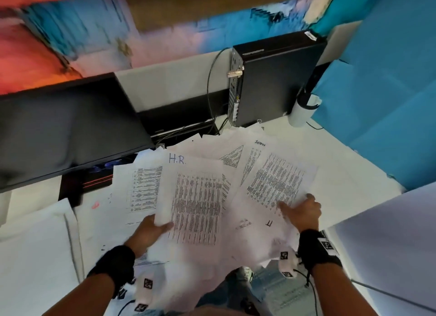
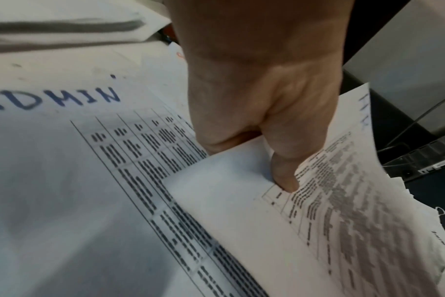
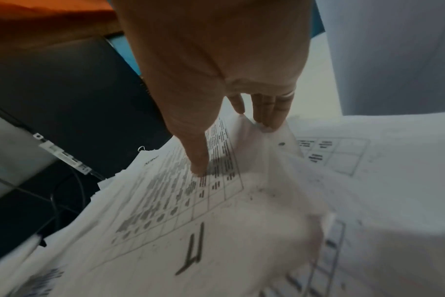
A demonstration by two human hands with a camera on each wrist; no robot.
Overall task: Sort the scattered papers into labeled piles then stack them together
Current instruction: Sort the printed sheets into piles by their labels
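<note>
Printed sheets lie scattered and overlapping on the white desk [image 1: 342,174]. My left hand [image 1: 162,223] pinches the lower left corner of a table sheet marked "H.R." [image 1: 195,198] and holds it above the others. In the left wrist view the thumb [image 2: 285,180] lies on top of this sheet [image 2: 343,211], and a sheet marked "ADMIN" [image 2: 64,160] lies beneath. My right hand [image 1: 295,202] grips another printed sheet [image 1: 276,181], thumb on top and fingers [image 3: 267,116] round its edge. A sheet marked "IT" [image 3: 196,249] lies under it.
A dark monitor [image 1: 70,131] stands at the left, a black computer tower [image 1: 278,80] with cables at the back, and a white cup [image 1: 302,108] beside it. Blue partition panels [image 1: 377,91] close the right side. A pale panel [image 1: 389,245] sits near my right wrist.
</note>
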